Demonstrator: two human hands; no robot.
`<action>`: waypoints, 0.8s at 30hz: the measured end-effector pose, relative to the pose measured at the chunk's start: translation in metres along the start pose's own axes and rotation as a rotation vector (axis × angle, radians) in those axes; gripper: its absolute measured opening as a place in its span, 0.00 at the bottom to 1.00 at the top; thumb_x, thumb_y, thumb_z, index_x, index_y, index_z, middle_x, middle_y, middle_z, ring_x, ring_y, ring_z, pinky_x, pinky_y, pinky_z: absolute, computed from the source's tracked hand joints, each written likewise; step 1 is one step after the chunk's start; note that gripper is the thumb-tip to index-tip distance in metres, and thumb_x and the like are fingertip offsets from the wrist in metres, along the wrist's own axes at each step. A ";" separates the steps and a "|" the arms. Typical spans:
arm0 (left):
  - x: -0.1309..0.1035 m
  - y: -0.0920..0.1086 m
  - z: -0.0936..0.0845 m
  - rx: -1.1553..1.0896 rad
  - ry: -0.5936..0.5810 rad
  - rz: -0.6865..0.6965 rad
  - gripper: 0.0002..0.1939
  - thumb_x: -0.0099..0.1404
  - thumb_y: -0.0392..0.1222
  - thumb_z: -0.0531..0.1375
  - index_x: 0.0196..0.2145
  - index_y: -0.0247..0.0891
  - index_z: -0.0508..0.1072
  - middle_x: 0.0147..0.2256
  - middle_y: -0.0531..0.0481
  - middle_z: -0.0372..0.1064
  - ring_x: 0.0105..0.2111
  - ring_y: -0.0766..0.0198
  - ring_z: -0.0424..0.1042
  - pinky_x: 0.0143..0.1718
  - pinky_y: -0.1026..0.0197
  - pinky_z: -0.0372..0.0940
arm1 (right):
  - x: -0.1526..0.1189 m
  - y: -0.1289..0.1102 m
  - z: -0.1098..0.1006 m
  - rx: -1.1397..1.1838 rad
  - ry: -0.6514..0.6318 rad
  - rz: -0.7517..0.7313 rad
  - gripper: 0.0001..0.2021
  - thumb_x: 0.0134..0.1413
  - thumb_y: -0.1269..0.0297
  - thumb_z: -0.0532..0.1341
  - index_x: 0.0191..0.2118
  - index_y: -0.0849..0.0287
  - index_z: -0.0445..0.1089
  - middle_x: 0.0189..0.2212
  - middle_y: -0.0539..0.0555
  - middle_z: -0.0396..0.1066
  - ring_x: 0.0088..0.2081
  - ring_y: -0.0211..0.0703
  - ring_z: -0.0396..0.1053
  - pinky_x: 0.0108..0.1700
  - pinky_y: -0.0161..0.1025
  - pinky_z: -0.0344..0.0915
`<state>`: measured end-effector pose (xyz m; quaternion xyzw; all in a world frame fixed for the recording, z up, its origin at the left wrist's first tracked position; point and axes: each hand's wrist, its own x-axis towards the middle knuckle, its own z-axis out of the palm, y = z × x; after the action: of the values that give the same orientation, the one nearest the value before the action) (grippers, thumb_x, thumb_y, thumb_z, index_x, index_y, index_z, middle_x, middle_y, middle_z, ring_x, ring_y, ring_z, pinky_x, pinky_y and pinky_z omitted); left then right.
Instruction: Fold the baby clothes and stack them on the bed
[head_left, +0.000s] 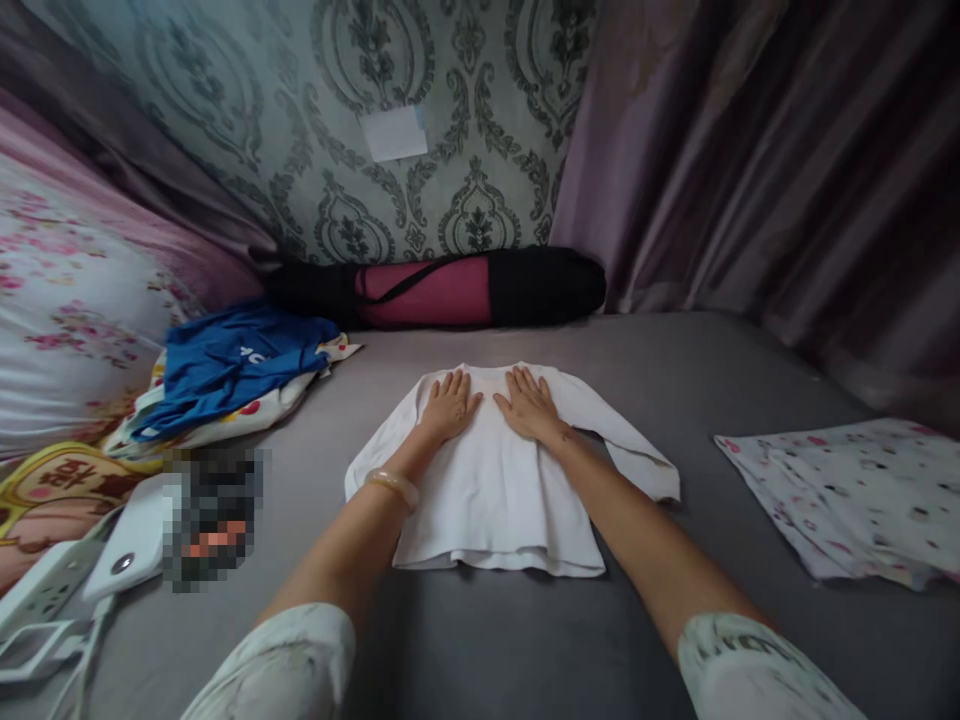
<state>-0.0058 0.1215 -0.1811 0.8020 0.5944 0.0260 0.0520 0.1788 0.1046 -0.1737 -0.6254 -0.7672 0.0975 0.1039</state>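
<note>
A white long-sleeved shirt [487,490] lies spread on the grey sheet [510,650], collar at the far side and hem toward me. My left hand [451,405] rests flat on its upper left part, just below the shoulder, fingers stretched out. Mirroring it, my right hand [529,402] lies flat on the upper right part, fingers extended away from me. Neither hand grips the fabric. The right sleeve angles outward and down; the left sleeve is partly hidden behind my left forearm, which wears a pale bangle [393,488].
A folded patterned cloth [855,495] lies at right. Blue clothing [240,365] is heaped at left, near a power strip [52,590] and a white device [139,535]. A black and pink long bag [435,292] lies along the patterned wall. Purple curtains [690,150] hang at right.
</note>
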 end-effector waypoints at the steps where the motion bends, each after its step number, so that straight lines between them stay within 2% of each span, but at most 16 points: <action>1: 0.000 0.001 -0.001 -0.004 -0.003 -0.004 0.35 0.71 0.57 0.35 0.68 0.32 0.46 0.68 0.40 0.39 0.68 0.50 0.39 0.66 0.45 0.39 | 0.000 0.000 -0.002 0.045 -0.007 -0.010 0.31 0.66 0.52 0.45 0.68 0.67 0.49 0.69 0.62 0.41 0.69 0.50 0.34 0.67 0.56 0.31; 3: -0.001 0.002 -0.004 -0.014 -0.012 -0.014 0.35 0.71 0.57 0.35 0.68 0.32 0.46 0.68 0.40 0.39 0.68 0.50 0.39 0.66 0.46 0.39 | 0.000 0.005 -0.010 0.182 -0.004 -0.018 0.30 0.66 0.54 0.47 0.67 0.66 0.51 0.68 0.61 0.45 0.69 0.48 0.40 0.67 0.52 0.36; 5: -0.002 0.004 -0.006 -0.024 -0.017 -0.020 0.35 0.71 0.57 0.36 0.68 0.32 0.46 0.69 0.40 0.38 0.68 0.50 0.39 0.66 0.46 0.39 | -0.003 0.019 -0.023 0.337 0.071 0.004 0.27 0.65 0.57 0.49 0.65 0.64 0.55 0.65 0.62 0.54 0.65 0.45 0.51 0.65 0.45 0.48; 7: -0.002 0.004 -0.006 -0.028 -0.015 -0.022 0.35 0.71 0.56 0.36 0.68 0.31 0.47 0.69 0.40 0.38 0.68 0.50 0.39 0.66 0.45 0.39 | -0.012 0.042 -0.041 0.427 0.199 0.062 0.23 0.63 0.61 0.51 0.61 0.63 0.62 0.58 0.62 0.65 0.58 0.44 0.63 0.58 0.40 0.59; 9: -0.002 0.004 -0.006 -0.027 -0.010 -0.019 0.35 0.71 0.56 0.37 0.67 0.32 0.47 0.69 0.40 0.39 0.68 0.50 0.39 0.65 0.45 0.39 | -0.027 0.072 -0.061 0.421 0.251 0.145 0.18 0.60 0.63 0.55 0.52 0.62 0.70 0.48 0.60 0.73 0.48 0.44 0.70 0.51 0.39 0.64; 12: -0.002 0.003 -0.004 -0.026 0.005 -0.012 0.34 0.71 0.55 0.37 0.67 0.31 0.48 0.68 0.39 0.39 0.68 0.49 0.39 0.65 0.44 0.39 | -0.061 0.117 -0.089 0.309 0.108 0.329 0.11 0.56 0.61 0.59 0.37 0.63 0.75 0.34 0.57 0.77 0.37 0.43 0.73 0.42 0.37 0.67; 14: -0.002 0.002 -0.002 -0.028 0.007 -0.011 0.35 0.71 0.55 0.37 0.67 0.30 0.48 0.68 0.39 0.39 0.68 0.49 0.39 0.65 0.44 0.39 | -0.085 0.138 -0.102 0.341 -0.035 0.466 0.11 0.54 0.59 0.61 0.34 0.63 0.75 0.30 0.57 0.76 0.32 0.42 0.72 0.35 0.36 0.68; 16: -0.001 0.002 -0.002 -0.026 0.003 -0.014 0.35 0.71 0.55 0.37 0.67 0.30 0.48 0.68 0.38 0.39 0.68 0.49 0.39 0.65 0.44 0.38 | -0.105 0.150 -0.109 0.426 -0.165 0.545 0.12 0.53 0.57 0.63 0.35 0.63 0.74 0.30 0.58 0.75 0.30 0.41 0.72 0.30 0.35 0.69; 19: -0.001 0.003 -0.003 -0.017 -0.022 -0.023 0.34 0.71 0.54 0.37 0.67 0.30 0.47 0.69 0.39 0.38 0.68 0.50 0.38 0.65 0.45 0.38 | -0.121 0.153 -0.108 0.476 -0.291 0.507 0.15 0.48 0.58 0.67 0.40 0.62 0.74 0.36 0.59 0.76 0.31 0.41 0.72 0.27 0.34 0.68; 21: -0.001 0.005 -0.006 -0.011 -0.052 -0.038 0.34 0.71 0.53 0.37 0.67 0.29 0.45 0.69 0.39 0.37 0.68 0.50 0.37 0.66 0.45 0.38 | -0.122 0.150 -0.105 0.423 -0.344 0.447 0.17 0.45 0.63 0.68 0.43 0.60 0.73 0.38 0.57 0.76 0.32 0.41 0.72 0.27 0.33 0.68; 24: 0.001 0.012 -0.013 0.016 -0.097 -0.073 0.33 0.71 0.51 0.37 0.67 0.27 0.46 0.69 0.36 0.36 0.68 0.47 0.38 0.65 0.43 0.41 | -0.118 0.143 -0.104 0.290 -0.374 0.375 0.18 0.44 0.73 0.65 0.45 0.60 0.72 0.38 0.55 0.75 0.33 0.41 0.72 0.30 0.34 0.67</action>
<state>0.0045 0.1194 -0.1665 0.7804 0.6204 -0.0195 0.0753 0.3655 0.0192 -0.1186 -0.7059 -0.6223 0.3371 0.0293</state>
